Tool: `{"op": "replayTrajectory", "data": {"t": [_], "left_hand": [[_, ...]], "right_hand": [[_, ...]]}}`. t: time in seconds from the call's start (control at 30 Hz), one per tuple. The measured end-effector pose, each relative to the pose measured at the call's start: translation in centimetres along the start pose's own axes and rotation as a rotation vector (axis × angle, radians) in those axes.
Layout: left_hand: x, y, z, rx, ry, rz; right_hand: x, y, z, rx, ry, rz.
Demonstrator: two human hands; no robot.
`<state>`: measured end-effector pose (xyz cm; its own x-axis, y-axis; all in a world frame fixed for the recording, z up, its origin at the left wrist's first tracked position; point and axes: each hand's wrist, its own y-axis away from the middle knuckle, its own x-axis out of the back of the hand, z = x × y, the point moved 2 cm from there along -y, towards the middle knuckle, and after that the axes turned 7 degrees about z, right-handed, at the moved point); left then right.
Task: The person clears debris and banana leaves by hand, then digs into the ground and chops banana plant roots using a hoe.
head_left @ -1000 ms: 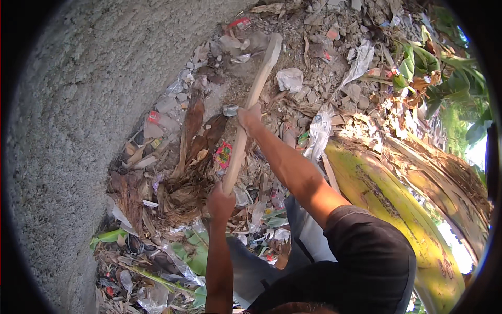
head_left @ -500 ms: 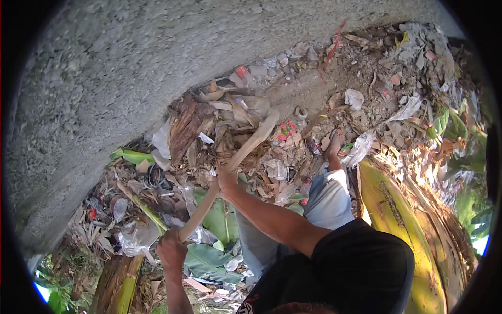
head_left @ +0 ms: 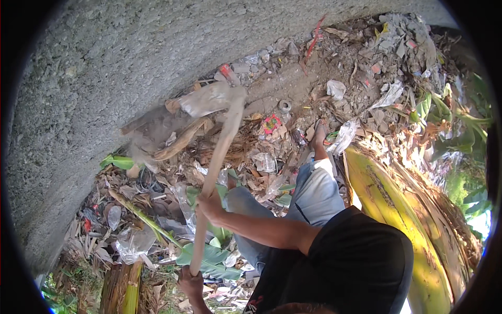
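Both my hands are closed around the long wooden handle [head_left: 217, 162] of a hoe. My left hand [head_left: 191, 282] grips its lower end, near the bottom of the view. Farther up the shaft, my right hand [head_left: 210, 207] wraps round it. The greyish, flat hoe blade [head_left: 206, 99] juts left from the top of the handle, blurred, over the litter by the concrete wall. Below it lie a curved dry stalk [head_left: 183, 140] and a dusty, smeared brown clump [head_left: 157, 128].
A rough grey concrete wall [head_left: 104, 68] slopes along the left and far side. Dry leaves, plastic scraps and soil cover the ground. Thick yellow-green banana trunks [head_left: 389, 209] lie at the right, beside my bare foot [head_left: 320, 138]. A cut trunk [head_left: 123, 288] is at lower left.
The hoe has swung left, its handle now more upright in the view. Both hands have shifted down with it. Dry litter by the wall has been stirred and pushed left.
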<state>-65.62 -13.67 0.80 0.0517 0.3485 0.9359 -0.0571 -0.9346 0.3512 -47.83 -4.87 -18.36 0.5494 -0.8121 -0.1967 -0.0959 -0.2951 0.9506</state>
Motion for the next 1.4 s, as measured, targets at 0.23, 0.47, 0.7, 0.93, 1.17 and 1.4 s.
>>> {"op": "replayTrajectory", "data": {"t": [0.23,0.47,0.7,0.93,1.17,1.4], "left_hand": [[-11.7,-9.6,22.8,-0.330,0.326,-0.051],[-18.1,-10.7,45.5,-0.614,0.540,-0.200],[-21.0,-17.2,70.7,-0.774,0.768,-0.399],[-30.4,-16.8,66.8,-0.419,0.528,-0.575],[-26.9,-18.0,51.7,-0.423,0.299,-0.521],[-19.1,-19.1,38.8,-0.370,0.081,-0.434]], "right_hand": [[21.6,-10.5,-20.2,0.367,-0.084,0.449],[36.3,-4.6,-40.2,0.704,-0.061,0.803],[52.4,-10.6,-60.9,1.091,0.118,1.034],[54.2,-30.7,-51.7,0.548,0.485,1.029],[45.9,-31.6,-38.4,0.329,0.346,0.847],[32.3,-28.1,-26.5,0.111,0.047,0.632]]}}
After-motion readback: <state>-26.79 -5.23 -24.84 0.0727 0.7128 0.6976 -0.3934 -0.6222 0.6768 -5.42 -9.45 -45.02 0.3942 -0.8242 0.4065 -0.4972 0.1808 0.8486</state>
